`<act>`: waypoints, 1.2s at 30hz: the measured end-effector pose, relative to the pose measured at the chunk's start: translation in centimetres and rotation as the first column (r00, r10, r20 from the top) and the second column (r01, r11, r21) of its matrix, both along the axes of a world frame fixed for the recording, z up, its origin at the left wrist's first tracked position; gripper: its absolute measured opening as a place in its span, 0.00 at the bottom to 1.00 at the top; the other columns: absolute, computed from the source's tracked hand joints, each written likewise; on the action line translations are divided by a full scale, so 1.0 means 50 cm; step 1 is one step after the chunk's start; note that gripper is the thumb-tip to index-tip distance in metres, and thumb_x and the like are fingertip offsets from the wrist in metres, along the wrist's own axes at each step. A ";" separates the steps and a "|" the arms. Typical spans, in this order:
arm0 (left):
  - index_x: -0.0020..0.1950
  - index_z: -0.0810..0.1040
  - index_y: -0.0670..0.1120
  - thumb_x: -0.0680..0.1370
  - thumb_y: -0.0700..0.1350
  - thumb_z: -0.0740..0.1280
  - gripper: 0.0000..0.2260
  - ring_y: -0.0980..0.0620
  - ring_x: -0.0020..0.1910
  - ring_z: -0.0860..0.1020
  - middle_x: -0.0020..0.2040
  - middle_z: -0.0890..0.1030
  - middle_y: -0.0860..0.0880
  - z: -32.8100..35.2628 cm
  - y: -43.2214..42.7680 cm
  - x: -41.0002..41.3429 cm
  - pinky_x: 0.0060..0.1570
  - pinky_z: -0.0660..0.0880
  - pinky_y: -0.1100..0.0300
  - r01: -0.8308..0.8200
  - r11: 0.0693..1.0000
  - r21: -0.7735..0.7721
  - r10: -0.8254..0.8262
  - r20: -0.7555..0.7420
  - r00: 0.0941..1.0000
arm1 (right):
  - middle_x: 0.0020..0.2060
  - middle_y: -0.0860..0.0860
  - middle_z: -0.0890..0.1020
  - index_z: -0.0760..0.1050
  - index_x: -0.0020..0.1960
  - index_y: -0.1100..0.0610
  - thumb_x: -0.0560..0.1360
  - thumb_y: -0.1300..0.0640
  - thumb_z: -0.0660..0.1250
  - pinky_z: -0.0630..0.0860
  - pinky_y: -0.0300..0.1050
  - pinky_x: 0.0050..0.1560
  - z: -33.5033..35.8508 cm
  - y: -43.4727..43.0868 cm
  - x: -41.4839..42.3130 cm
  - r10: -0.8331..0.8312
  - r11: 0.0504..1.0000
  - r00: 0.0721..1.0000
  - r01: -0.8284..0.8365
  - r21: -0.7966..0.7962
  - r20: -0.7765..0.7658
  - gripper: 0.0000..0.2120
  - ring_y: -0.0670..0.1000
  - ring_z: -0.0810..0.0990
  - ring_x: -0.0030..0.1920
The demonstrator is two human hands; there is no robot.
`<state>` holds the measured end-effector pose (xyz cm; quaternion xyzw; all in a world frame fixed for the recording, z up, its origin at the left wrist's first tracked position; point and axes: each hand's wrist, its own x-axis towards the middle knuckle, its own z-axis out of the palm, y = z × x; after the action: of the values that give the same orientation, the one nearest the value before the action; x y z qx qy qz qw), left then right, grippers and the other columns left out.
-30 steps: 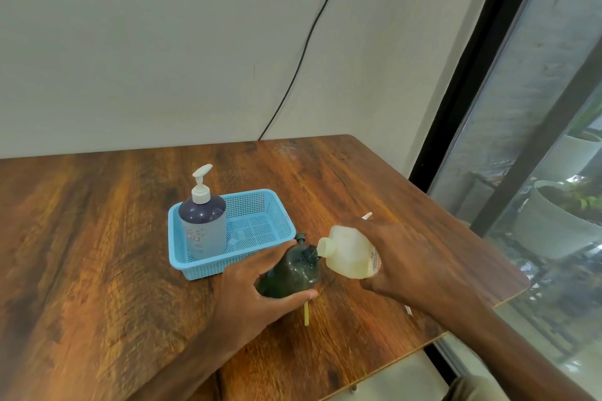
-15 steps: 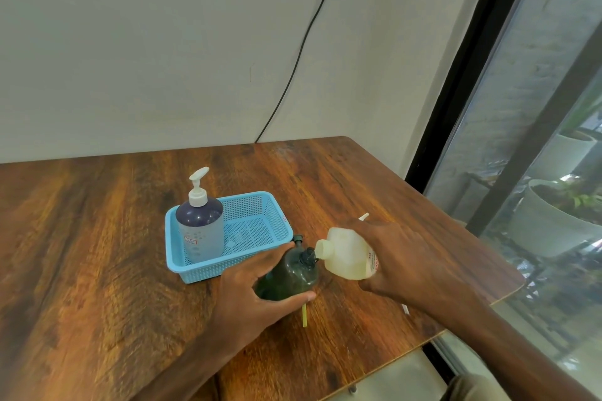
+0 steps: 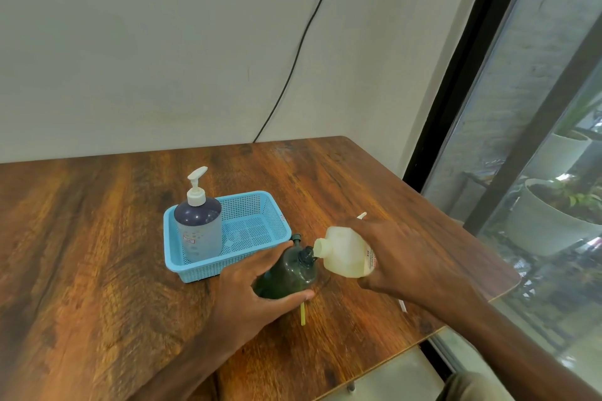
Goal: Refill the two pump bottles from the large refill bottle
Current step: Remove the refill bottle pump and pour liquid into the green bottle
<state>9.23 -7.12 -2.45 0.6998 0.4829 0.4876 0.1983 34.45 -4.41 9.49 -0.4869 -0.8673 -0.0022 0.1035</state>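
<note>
My left hand (image 3: 250, 290) grips a dark green bottle (image 3: 288, 272) that stands on the wooden table (image 3: 97, 270), its neck open at the top. My right hand (image 3: 407, 260) holds a cream bottle (image 3: 345, 254) tipped on its side, its open spout touching the green bottle's neck. A purple pump bottle (image 3: 198, 225) with a white pump head stands upright in the left end of a light blue basket (image 3: 260, 215). A yellowish tube (image 3: 303, 314) lies on the table below the green bottle. A white pump tip (image 3: 361, 215) shows behind my right hand.
The table's right edge (image 3: 472, 316) runs close under my right forearm. Beyond it are a dark window frame (image 3: 456, 107) and potted plants (image 3: 553, 215) outside. A black cable (image 3: 293, 58) hangs down the wall behind the table.
Both hands and bottles keep the same pose, spout against neck. The view has shifted slightly, so everything sits a little lower left in frame.
</note>
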 end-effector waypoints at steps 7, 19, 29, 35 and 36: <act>0.69 0.73 0.68 0.66 0.69 0.78 0.33 0.65 0.69 0.74 0.66 0.78 0.69 0.003 -0.001 0.001 0.62 0.80 0.61 0.009 1.000 0.022 -0.009 -0.002 1.000 | 0.68 0.43 0.77 0.67 0.75 0.43 0.68 0.48 0.79 0.75 0.45 0.65 0.001 0.000 0.000 -0.008 1.000 1.000 0.008 0.002 0.015 0.39 0.46 0.74 0.69; 0.71 0.74 0.63 0.67 0.69 0.77 0.35 0.66 0.70 0.73 0.67 0.78 0.67 -0.001 0.001 0.002 0.62 0.80 0.60 0.008 0.999 0.034 -0.007 -0.021 1.000 | 0.68 0.44 0.77 0.68 0.75 0.44 0.68 0.48 0.79 0.76 0.45 0.64 0.003 0.001 0.000 -0.002 1.000 1.000 0.002 0.004 0.019 0.38 0.47 0.75 0.68; 0.72 0.77 0.57 0.67 0.66 0.79 0.35 0.63 0.70 0.75 0.66 0.80 0.64 0.006 -0.003 0.001 0.62 0.80 0.59 0.015 1.000 0.019 -0.014 -0.023 1.000 | 0.66 0.43 0.78 0.69 0.74 0.44 0.69 0.48 0.78 0.74 0.41 0.60 0.010 -0.003 -0.002 -0.001 1.000 0.999 0.000 0.017 0.038 0.36 0.46 0.76 0.66; 0.72 0.74 0.62 0.66 0.70 0.77 0.36 0.69 0.70 0.72 0.67 0.78 0.67 0.008 -0.004 0.002 0.63 0.75 0.69 -0.003 1.000 0.016 0.004 -0.041 0.999 | 0.65 0.43 0.79 0.70 0.73 0.44 0.69 0.49 0.78 0.75 0.41 0.59 0.019 -0.006 -0.007 -0.003 1.000 0.999 0.002 0.017 0.047 0.35 0.46 0.77 0.65; 0.72 0.73 0.63 0.66 0.70 0.77 0.36 0.70 0.70 0.71 0.67 0.77 0.68 0.007 -0.004 0.001 0.62 0.75 0.70 -0.002 1.000 0.013 0.003 -0.041 0.999 | 0.65 0.43 0.79 0.70 0.73 0.45 0.69 0.50 0.77 0.75 0.41 0.59 0.020 -0.006 -0.007 -0.003 1.000 0.999 0.002 0.013 0.047 0.35 0.46 0.77 0.64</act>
<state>9.27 -7.31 -2.10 0.7104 0.4847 0.4763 0.1832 34.08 -4.72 10.49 -0.4871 -0.8689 -0.0195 0.0862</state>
